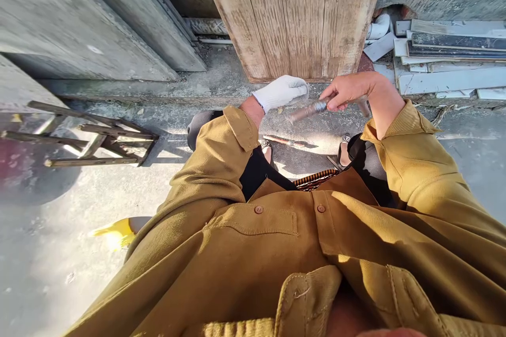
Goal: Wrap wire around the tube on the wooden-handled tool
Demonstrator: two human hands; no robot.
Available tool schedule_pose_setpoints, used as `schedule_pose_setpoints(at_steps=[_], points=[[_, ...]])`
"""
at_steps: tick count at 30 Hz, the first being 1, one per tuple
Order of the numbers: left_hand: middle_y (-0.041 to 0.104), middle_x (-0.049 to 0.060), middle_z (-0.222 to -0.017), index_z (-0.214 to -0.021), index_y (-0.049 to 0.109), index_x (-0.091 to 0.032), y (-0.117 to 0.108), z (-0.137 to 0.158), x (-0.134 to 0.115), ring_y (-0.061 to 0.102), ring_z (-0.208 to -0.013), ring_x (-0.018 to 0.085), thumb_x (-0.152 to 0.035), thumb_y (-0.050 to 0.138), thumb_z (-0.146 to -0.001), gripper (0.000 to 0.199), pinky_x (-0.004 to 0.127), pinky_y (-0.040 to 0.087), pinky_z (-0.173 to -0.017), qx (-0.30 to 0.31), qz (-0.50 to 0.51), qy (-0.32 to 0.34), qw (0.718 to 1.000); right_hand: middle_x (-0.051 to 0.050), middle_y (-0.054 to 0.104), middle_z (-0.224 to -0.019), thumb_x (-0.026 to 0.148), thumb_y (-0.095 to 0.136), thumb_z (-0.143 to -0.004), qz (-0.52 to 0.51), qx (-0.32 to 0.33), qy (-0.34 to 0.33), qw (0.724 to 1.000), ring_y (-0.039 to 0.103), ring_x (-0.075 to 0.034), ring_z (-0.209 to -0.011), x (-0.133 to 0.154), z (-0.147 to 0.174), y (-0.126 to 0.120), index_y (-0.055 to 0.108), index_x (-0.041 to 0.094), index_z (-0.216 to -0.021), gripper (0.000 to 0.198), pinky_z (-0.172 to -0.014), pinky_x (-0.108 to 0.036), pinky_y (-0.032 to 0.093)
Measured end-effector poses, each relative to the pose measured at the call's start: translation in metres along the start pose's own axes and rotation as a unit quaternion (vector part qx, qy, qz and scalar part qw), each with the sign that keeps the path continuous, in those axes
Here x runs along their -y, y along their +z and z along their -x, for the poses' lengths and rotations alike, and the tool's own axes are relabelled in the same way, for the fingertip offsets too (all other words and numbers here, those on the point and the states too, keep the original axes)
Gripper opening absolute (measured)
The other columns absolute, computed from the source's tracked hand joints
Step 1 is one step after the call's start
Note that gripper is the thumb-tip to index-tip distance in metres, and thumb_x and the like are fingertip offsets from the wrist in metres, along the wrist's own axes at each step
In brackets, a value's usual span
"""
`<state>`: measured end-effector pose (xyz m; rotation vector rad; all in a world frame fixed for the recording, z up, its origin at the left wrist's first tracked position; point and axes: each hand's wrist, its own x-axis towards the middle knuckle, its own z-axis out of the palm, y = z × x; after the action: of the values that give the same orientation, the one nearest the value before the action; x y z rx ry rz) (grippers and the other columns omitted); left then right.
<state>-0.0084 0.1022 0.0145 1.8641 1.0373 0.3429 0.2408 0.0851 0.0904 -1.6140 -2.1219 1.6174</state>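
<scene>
- I see two hands raised side by side in front of the worn wooden door: the left hand, in a white glove, and the bare right hand.
- The right hand's fingers are pinched around one end of a short metal rod, which slants down and toward the left hand; I judge the grip light, a hold for turning or inspecting rather than for force.
- The left hand's gloved fingers are curled loosely together just above the rod's free end; I cannot tell whether they touch it.
- The rod hangs in the air over the concrete ground, between the person's knees, well clear of the door.
- One glove only: the bare hand probably keeps the finer feel, while the gloved one is spared the rough metal, as I read it.
- A second, rust-coloured rod lies on the ground below the hands, so I count two rods in all.
- Two mustard-yellow sleeves frame the view; two buttons show on the shirt front.
- At right, a stack of pale tile strips lies flat against the wall, several deep, likely stored out of the walkway; I cannot count them exactly.
- At left, one low wooden frame rests on the ground; one yellow object lies nearer, its kind unclear.
</scene>
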Motion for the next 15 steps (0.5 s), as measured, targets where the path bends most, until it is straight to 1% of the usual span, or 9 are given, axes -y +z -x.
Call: schedule_pose_setpoints(at_steps=[1, 2, 4, 6, 8, 9, 11, 13, 15], points=[[0.064, 0.000, -0.067, -0.091, 0.074, -0.016, 0.001, -0.001, 0.002, 0.054, -0.070, 0.013, -0.039, 0.065, -0.101, 0.027, 0.027, 0.041, -0.066, 0.004, 0.033, 0.001, 0.999, 0.000, 0.064, -0.076, 0.052, 0.079, -0.094, -0.003, 0.014, -0.019, 1.000, 0.058, -0.015, -0.076, -0.003, 0.005, -0.003, 0.067, 0.019, -0.085, 0.036, -0.078, -0.031, 0.049], [0.062, 0.000, -0.065, -0.091, 0.073, -0.017, 0.003, -0.001, 0.002, 0.051, -0.067, 0.012, -0.040, 0.064, -0.104, 0.028, 0.027, 0.039, -0.062, 0.011, 0.067, 0.002, 0.998, -0.001, 0.064, -0.079, 0.054, 0.081, -0.091, -0.020, 0.002, -0.045, 0.999, 0.056, -0.016, -0.075, -0.006, 0.008, -0.006, 0.065, 0.021, -0.085, 0.036, -0.077, -0.033, 0.050], [0.059, 0.000, -0.063, -0.094, 0.072, -0.017, 0.007, 0.001, -0.002, 0.047, -0.060, 0.011, -0.039, 0.061, -0.107, 0.028, 0.026, 0.036, -0.056, 0.025, 0.111, 0.004, 0.993, -0.004, 0.065, -0.086, 0.061, 0.079, -0.088, -0.079, -0.086, -0.092, 0.989, 0.054, -0.020, -0.078, -0.012, 0.010, -0.011, 0.060, 0.026, -0.087, 0.039, -0.077, -0.036, 0.051], [0.059, 0.001, -0.063, -0.098, 0.072, -0.016, 0.012, 0.004, -0.011, 0.049, -0.056, 0.011, -0.035, 0.061, -0.108, 0.025, 0.024, 0.037, -0.054, 0.040, 0.109, 0.007, 0.993, -0.006, 0.067, -0.091, 0.066, 0.068, -0.095, -0.137, -0.196, -0.104, 0.965, 0.053, -0.023, -0.083, -0.018, 0.005, -0.014, 0.055, 0.030, -0.093, 0.039, -0.078, -0.038, 0.053], [0.061, 0.002, -0.065, -0.100, 0.074, -0.014, 0.015, 0.008, -0.020, 0.051, -0.056, 0.011, -0.031, 0.061, -0.108, 0.023, 0.023, 0.040, -0.054, 0.065, 0.076, 0.017, 0.995, -0.006, 0.067, -0.094, 0.057, 0.054, -0.107, -0.129, -0.260, -0.066, 0.955, 0.053, -0.022, -0.085, -0.023, -0.005, -0.014, 0.051, 0.029, -0.098, 0.030, -0.079, -0.036, 0.053], [0.062, 0.002, -0.066, -0.100, 0.075, -0.014, 0.016, 0.009, -0.023, 0.052, -0.056, 0.011, -0.029, 0.060, -0.108, 0.023, 0.022, 0.041, -0.055, 0.078, 0.056, 0.026, 0.995, -0.006, 0.067, -0.094, 0.047, 0.051, -0.111, -0.104, -0.270, -0.036, 0.956, 0.054, -0.020, -0.084, -0.025, -0.010, -0.013, 0.051, 0.027, -0.099, 0.023, -0.080, -0.034, 0.052], [0.064, 0.002, -0.068, -0.102, 0.078, -0.013, 0.017, 0.011, -0.026, 0.053, -0.056, 0.011, -0.028, 0.058, -0.107, 0.025, 0.023, 0.043, -0.058, 0.099, 0.012, 0.047, 0.994, -0.007, 0.065, -0.092, 0.031, 0.058, -0.109, -0.041, -0.285, 0.019, 0.957, 0.057, -0.018, -0.083, -0.028, -0.020, -0.010, 0.055, 0.022, -0.096, 0.016, -0.082, -0.034, 0.050], [0.065, 0.002, -0.071, -0.103, 0.080, -0.013, 0.015, 0.012, -0.026, 0.055, -0.058, 0.012, -0.029, 0.055, -0.106, 0.030, 0.024, 0.044, -0.061, 0.105, -0.023, 0.059, 0.992, -0.010, 0.067, -0.092, 0.023, 0.070, -0.103, 0.063, -0.279, 0.048, 0.957, 0.062, -0.022, -0.092, -0.030, -0.028, -0.006, 0.060, 0.018, -0.091, 0.016, -0.090, -0.037, 0.049], [0.066, 0.002, -0.073, -0.103, 0.080, -0.013, 0.013, 0.012, -0.024, 0.056, -0.061, 0.014, -0.032, 0.054, -0.105, 0.032, 0.026, 0.046, -0.064, 0.097, -0.047, 0.057, 0.993, -0.013, 0.070, -0.097, 0.022, 0.077, -0.100, 0.198, -0.226, 0.067, 0.952, 0.065, -0.028, -0.104, -0.030, -0.033, -0.001, 0.066, 0.016, -0.090, 0.017, -0.096, -0.040, 0.048]])
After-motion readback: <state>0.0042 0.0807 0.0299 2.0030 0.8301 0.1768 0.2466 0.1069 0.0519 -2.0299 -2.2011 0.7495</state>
